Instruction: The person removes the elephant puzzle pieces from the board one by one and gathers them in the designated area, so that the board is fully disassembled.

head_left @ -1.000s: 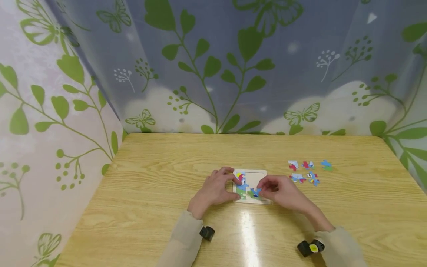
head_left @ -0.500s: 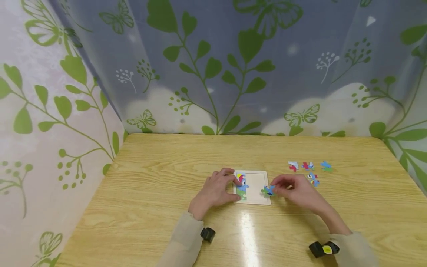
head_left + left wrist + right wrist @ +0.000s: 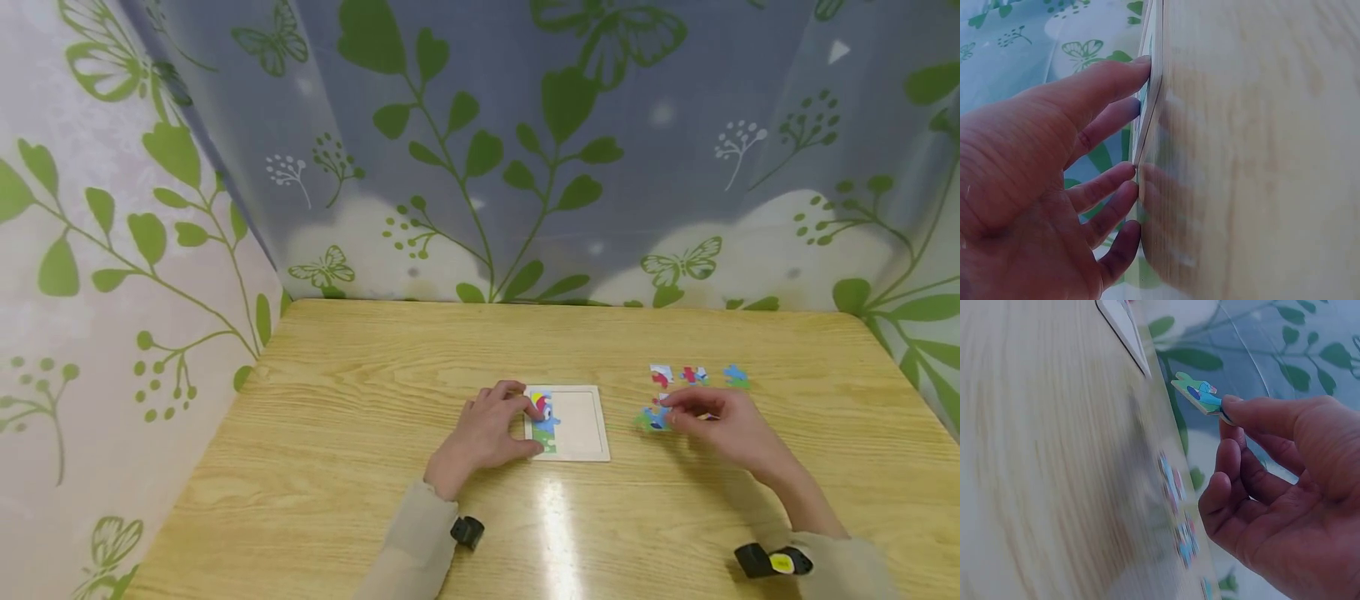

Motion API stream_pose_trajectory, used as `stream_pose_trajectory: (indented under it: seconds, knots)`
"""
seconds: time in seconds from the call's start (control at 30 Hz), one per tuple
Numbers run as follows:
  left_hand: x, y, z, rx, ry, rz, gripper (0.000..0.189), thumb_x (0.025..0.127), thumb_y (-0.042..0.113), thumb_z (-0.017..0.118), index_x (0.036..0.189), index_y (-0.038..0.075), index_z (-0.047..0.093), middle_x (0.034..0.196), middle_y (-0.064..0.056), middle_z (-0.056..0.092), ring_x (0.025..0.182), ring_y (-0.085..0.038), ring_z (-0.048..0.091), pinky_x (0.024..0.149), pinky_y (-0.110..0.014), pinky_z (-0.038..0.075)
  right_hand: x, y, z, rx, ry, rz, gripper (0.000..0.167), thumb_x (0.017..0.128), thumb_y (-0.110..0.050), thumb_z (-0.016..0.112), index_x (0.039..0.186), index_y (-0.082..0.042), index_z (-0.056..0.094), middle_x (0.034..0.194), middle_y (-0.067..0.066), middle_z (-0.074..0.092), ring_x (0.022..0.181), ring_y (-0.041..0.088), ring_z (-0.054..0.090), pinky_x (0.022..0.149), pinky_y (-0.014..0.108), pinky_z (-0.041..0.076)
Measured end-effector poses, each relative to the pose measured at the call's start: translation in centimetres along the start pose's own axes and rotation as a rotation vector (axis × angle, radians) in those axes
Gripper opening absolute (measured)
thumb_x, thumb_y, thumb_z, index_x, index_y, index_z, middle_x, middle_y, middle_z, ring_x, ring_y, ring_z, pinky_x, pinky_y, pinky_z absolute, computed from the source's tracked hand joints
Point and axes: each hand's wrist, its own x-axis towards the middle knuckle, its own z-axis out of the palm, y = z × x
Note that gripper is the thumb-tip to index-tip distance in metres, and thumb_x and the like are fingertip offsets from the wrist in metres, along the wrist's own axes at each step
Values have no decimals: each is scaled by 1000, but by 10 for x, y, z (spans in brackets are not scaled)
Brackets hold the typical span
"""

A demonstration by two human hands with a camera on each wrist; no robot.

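Note:
A wooden puzzle frame (image 3: 592,458) lies flat on the table, its left column filled with a fitted strip (image 3: 547,437) showing a blue figure with a red and yellow top over green. My left hand (image 3: 487,425) rests on its left side, thumb and index fingertip on the pieces, other fingertips touching down at the edge. Right of the frame, my right hand (image 3: 723,421) pinches a blue and green jigsaw piece (image 3: 1200,394) between thumb and fingertips. In the right wrist view, this piece is raised above the tabletop. The hand partly covers loose pieces beneath it in the head view.
Loose jigsaw pieces lie at the right: a white and red piece (image 3: 661,375), a red and blue piece (image 3: 692,375) and a blue and green piece (image 3: 736,376). The wooden table (image 3: 360,358) meets a leaf-patterned curtain (image 3: 442,267) at its back edge.
My right hand has lifted the blue and green jigsaw piece out of the frame and carried it right, over towards the loose pieces. My left hand stays on the frame.

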Motion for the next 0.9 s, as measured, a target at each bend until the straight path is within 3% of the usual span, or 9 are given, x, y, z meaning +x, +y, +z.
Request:
stream_pose_trajectory:
  seconds: [0.5,0.9]
  knots:
    - [2,-4,1,8,1,4,28,91,39,76,116,27,68,158,-4,40,140,-38,41,114,-63,30,-14,37,-47,-74,107,93,32,99,-23,69,119,1,68,93,-25,69,82,-2,64,65,25,51]
    - [2,-3,3,21,-2,-3,29,90,39,77,115,27,68,157,-3,41,140,-38,41,113,-60,32,-19,57,-66,-65,114,99,29,100,-20,67,118,3,67,93,-27,69,82,-4,65,66,22,54]
